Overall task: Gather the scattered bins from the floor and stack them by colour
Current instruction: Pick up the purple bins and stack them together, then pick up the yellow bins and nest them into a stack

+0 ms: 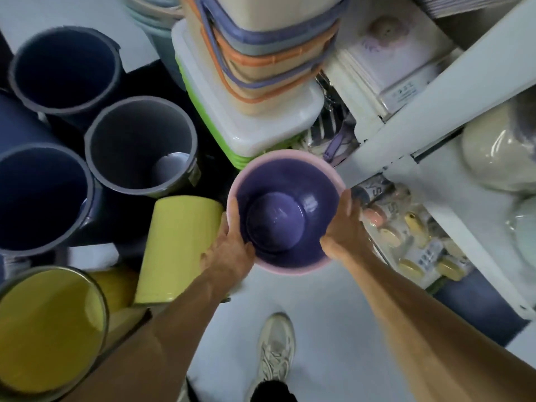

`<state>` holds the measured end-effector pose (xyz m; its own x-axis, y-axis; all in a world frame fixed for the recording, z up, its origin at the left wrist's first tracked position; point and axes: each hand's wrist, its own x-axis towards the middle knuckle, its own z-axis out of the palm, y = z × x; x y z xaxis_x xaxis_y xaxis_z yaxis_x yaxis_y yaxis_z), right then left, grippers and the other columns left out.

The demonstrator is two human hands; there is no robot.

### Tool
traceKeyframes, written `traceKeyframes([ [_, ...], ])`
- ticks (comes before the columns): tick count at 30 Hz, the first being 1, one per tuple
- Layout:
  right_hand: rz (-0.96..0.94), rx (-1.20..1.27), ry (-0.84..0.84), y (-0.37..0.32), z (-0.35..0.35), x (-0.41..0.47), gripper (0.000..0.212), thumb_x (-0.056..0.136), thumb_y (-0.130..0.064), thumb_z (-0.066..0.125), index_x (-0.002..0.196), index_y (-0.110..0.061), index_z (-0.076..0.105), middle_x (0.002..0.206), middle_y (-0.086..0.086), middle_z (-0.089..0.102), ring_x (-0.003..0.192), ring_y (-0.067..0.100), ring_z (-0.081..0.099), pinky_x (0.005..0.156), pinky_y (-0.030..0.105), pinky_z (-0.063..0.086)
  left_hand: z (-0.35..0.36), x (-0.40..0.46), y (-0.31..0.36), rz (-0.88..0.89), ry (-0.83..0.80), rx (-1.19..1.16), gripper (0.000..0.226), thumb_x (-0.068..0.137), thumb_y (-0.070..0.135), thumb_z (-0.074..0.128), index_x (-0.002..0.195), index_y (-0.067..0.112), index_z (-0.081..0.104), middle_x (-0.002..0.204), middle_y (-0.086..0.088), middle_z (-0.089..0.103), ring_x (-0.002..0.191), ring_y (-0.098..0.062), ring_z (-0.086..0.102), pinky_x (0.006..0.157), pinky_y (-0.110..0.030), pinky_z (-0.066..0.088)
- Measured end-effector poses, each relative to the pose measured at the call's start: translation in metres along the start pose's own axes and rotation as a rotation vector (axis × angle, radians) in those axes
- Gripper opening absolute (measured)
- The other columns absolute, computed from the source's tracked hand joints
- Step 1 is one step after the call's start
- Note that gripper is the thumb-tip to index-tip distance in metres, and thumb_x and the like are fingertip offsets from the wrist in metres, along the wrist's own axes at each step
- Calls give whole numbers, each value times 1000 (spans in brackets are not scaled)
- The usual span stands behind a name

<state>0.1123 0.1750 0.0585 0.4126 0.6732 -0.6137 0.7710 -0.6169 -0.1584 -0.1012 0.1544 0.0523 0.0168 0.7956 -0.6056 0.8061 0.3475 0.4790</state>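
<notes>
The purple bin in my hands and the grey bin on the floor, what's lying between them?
In the head view, only dark bare floor separates the purple bin from the grey bin; the yellow bin lies lower, nearer the left hand.

Dim, bluish light, soft motion blur throughout (wide-angle edges bend noticeably).

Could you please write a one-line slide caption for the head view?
Both hands, left hand and right hand, hold a purple bin beside yellow bins.
</notes>
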Motion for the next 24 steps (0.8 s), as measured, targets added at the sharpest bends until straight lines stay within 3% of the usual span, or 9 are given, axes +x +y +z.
traceKeyframes([
  [2, 27, -101, 1, 1, 3, 0, 97, 87, -15, 56, 150, -30, -15, 162, -6, -9, 144, 35, 21, 109, 54, 33, 5, 2, -7, -6, 26, 33, 96, 91, 30, 51, 147, 45, -26, 160, 7, 18, 112, -37, 58, 86, -47, 47],
  [5, -86, -246, 149, -8, 6, -19, 90, 86, -28, 60, 153, -19, 1, 162, 4, 3, 144, 36, 16, 111, 51, 28, -1, 1, -18, 13, 33, 73, 94, 92, 45, 55, 149, 45, -20, 160, 9, 17, 118, -36, 55, 92, -51, 46],
  [8, -293, -174, 261, -29, 25, -49, 77, 80, -25, 63, 149, -14, 29, 157, 12, 24, 136, 37, 33, 104, 48, 35, -17, -4, -37, -1, 20, 167, 90, 90, 60, 49, 151, 43, -15, 163, 10, 8, 129, -33, 47, 99, -51, 41],
  [12, -452, -167, 326, -61, 63, -84, 63, 71, -19, 64, 132, -10, 52, 133, 16, 52, 106, 39, 54, 77, 46, 48, -45, -10, -80, -8, -18, 330, 98, 90, 56, 55, 148, 44, -23, 165, 6, 4, 136, -33, 41, 105, -55, 37],
  [17, -561, -113, 287, -89, 102, -117, 44, 78, -14, 59, 121, -10, 55, 110, 11, 48, 91, 29, 51, 74, 41, 51, -72, -19, -142, -4, -105, 490, 118, 78, 65, 65, 145, 43, -30, 165, 2, -2, 142, -33, 33, 105, -53, 39],
  [21, -534, -102, 115, -94, 149, -130, 46, 84, -10, 55, 129, -13, 48, 125, 9, 44, 111, 26, 50, 83, 39, 52, -71, -21, -192, 22, -193, 497, 129, 72, 66, 71, 143, 44, -34, 165, -6, -6, 148, -32, 21, 112, -51, 32],
  [24, -476, -135, -45, -90, 178, -129, 62, 86, -13, 57, 143, -16, 32, 139, 8, 35, 118, 27, 48, 90, 40, 51, -63, -21, -210, 59, -252, 542, 134, 71, 61, 76, 142, 43, -36, 163, -14, -6, 146, -35, 22, 113, -47, 32],
])
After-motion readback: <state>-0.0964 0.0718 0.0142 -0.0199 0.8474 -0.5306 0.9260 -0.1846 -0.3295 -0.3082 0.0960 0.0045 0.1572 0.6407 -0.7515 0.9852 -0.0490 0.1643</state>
